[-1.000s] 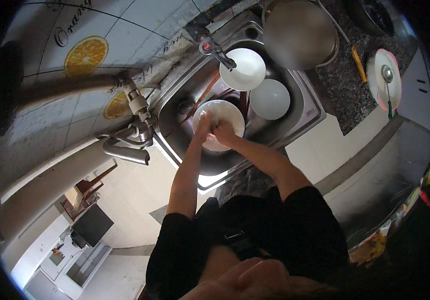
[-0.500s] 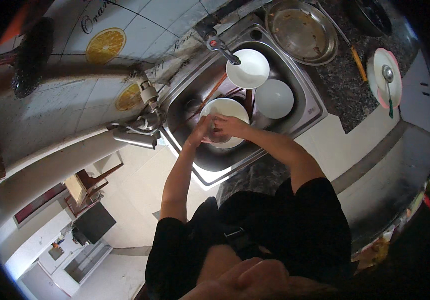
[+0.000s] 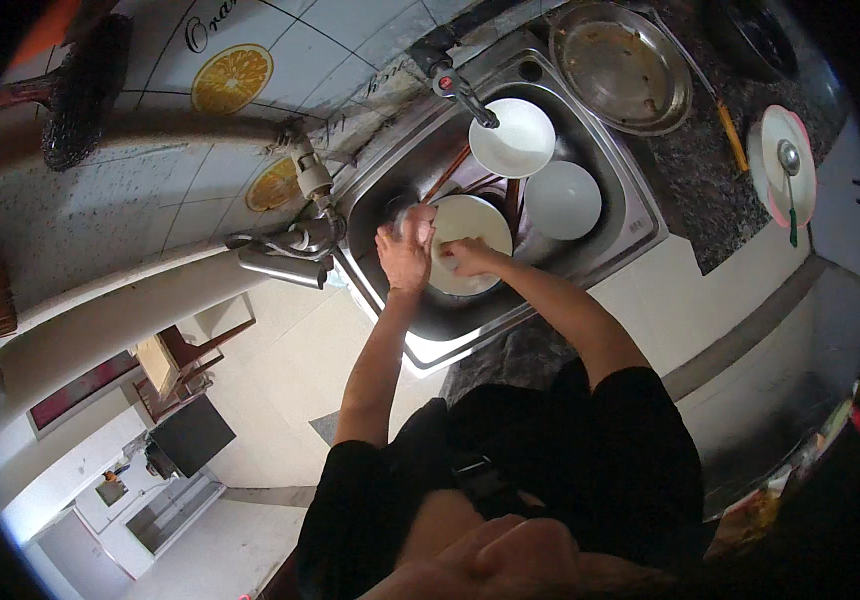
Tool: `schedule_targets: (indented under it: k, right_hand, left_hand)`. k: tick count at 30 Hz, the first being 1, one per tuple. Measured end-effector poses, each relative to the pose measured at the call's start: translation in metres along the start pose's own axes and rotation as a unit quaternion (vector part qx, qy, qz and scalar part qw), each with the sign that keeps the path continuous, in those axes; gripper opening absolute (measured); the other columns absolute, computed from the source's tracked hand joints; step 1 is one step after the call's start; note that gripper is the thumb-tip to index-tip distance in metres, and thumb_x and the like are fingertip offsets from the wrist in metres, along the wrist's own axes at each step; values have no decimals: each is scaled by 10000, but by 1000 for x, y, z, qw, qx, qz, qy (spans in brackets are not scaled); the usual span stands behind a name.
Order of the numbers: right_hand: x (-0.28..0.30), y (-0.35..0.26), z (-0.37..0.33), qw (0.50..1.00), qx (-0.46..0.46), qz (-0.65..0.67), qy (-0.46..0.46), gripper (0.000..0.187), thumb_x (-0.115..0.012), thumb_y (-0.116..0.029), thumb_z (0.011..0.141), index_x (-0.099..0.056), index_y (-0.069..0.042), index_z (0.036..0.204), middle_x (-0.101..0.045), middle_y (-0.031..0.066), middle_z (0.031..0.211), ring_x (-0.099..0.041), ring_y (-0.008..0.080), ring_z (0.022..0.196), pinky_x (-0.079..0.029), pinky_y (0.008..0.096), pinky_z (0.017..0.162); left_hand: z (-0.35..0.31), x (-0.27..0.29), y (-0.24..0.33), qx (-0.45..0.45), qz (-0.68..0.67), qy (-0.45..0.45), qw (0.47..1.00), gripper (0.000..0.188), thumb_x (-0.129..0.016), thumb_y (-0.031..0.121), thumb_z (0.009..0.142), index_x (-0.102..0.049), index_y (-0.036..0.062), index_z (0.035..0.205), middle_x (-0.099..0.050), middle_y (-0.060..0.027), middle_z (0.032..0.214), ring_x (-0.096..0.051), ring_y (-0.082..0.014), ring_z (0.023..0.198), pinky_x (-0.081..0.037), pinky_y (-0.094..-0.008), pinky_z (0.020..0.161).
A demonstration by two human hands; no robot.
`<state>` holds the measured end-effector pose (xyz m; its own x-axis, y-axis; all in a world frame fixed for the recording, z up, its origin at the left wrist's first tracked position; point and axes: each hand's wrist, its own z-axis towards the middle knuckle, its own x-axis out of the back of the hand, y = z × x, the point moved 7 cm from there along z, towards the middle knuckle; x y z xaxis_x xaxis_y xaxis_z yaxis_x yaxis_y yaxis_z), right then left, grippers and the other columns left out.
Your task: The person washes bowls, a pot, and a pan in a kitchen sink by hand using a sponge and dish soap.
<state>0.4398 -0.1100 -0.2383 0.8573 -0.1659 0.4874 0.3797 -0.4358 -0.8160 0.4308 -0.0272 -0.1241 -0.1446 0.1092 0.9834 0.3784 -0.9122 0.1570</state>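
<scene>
Stainless sink (image 3: 640,215) set into dark speckled counter, holding two white bowls (image 3: 512,138) under and beside the tap, apparently parked for rinsing. White plate (image 3: 465,262) held low in the basin, tilted, presumably to shed water. Left hand (image 3: 405,255) clamped on plate's left rim to steady it; right hand (image 3: 462,258) pressed on its face, closure not discernible.
</scene>
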Motion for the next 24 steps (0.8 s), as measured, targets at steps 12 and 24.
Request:
schedule_targets:
  k: [12, 24]
  right_hand:
    - [-14, 29, -17, 990, -80, -22, 114, 276, -561, -160, 604, -556, -84, 869, -512, 91, 945, -432, 303, 937, -372, 385, 774]
    - [56, -132, -62, 891, 212, -126, 381, 184, -535, -167, 651, -550, -119, 828, -468, 58, 1092, -393, 269, 1030, -305, 454, 831]
  left_hand:
    - [-59, -64, -76, 436, -648, -84, 619, 256, -495, 148, 752, -487, 23, 976, -535, -125, 922, -552, -201, 779, -484, -310, 650]
    - [-86, -112, -7, 383, -786, -286, 392, 134, -436, 115, 803, -483, 48, 910, -523, -81, 793, -525, -146, 618, -461, -236, 491]
